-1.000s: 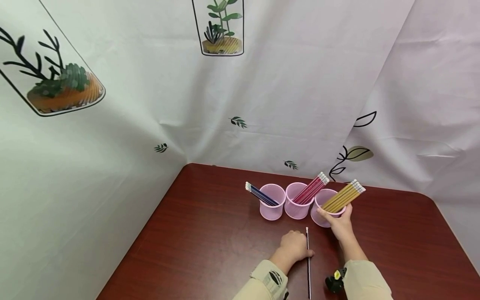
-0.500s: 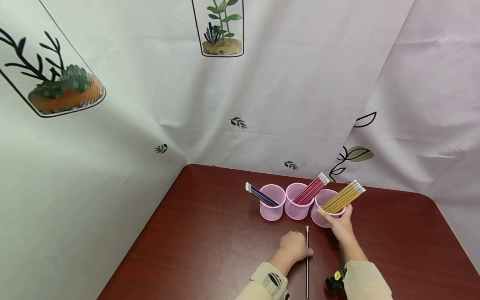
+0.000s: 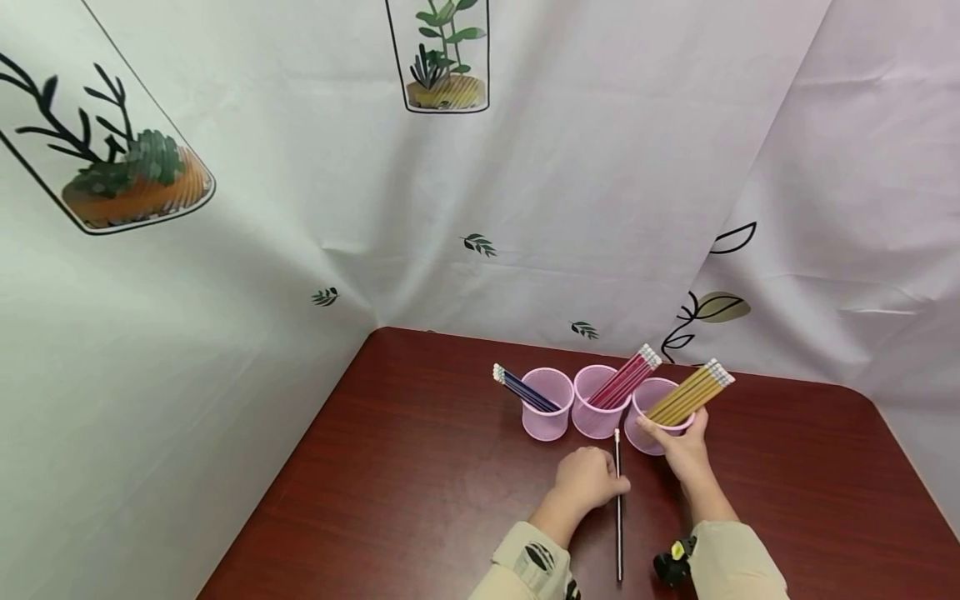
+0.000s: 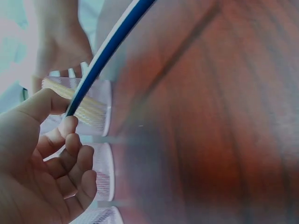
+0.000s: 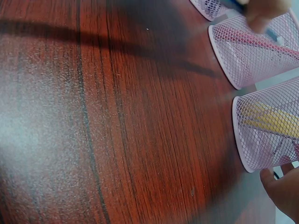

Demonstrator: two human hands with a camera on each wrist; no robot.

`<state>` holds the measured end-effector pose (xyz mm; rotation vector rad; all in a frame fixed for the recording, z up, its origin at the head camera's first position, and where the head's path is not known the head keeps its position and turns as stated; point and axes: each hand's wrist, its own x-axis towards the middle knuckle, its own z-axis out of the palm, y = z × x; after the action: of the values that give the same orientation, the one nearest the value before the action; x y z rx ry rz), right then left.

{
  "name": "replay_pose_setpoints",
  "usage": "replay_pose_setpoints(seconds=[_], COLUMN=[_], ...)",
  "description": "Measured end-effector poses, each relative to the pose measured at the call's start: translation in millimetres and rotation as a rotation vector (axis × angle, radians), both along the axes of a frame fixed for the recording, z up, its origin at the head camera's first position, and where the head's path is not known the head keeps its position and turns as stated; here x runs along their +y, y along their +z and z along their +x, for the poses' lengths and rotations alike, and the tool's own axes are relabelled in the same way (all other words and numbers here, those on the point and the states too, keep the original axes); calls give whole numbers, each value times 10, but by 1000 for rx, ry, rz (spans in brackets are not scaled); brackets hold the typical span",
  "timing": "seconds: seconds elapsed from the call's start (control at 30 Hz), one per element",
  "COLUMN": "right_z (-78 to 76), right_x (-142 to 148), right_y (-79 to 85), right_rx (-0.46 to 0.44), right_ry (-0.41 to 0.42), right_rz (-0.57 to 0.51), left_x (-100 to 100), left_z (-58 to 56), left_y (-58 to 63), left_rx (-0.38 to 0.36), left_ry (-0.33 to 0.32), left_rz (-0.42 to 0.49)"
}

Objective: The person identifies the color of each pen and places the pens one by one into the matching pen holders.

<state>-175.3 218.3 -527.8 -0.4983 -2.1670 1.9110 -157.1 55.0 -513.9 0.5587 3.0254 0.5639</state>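
Between thumb and fingers, my left hand (image 3: 587, 479) pinches a dark pencil (image 3: 619, 533) that shows blue in the left wrist view. Its white eraser end points toward three pink mesh cups at the back of the table. My right hand (image 3: 686, 452) grips the right-hand cup (image 3: 651, 442), which holds a bundle of yellow pencils (image 3: 692, 393). Red pencils (image 3: 624, 377) lean in the middle cup (image 3: 596, 423). In the left cup (image 3: 543, 425), dark blue pencils (image 3: 525, 390) tilt out to the left.
The cups stand side by side in a row on a dark red-brown wooden table (image 3: 375, 467). A pale printed cloth (image 3: 585, 167) hangs behind the table and along its left side. A small black device (image 3: 671, 567) is by the right cuff.
My left hand has moved a little forward with the pencil, so its eraser end is now nearer the cups. My right hand stays at the right-hand cup.
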Motion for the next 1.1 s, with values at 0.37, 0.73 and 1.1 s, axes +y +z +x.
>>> replay_pose_setpoints(seconds=[0.37, 0.73, 1.1], right_z=[-52, -7, -6], right_x=[58, 10, 0], right_y=[-163, -10, 4], right_rx=[47, 6, -4], right_ry=[4, 2, 1], right_rz=[25, -15, -24], left_x=[-53, -150, -308], left_z=[-69, -151, -188], left_y=[246, 430, 652], left_rx=[95, 109, 180], left_ry=[29, 66, 123], left_rz=[139, 295, 440])
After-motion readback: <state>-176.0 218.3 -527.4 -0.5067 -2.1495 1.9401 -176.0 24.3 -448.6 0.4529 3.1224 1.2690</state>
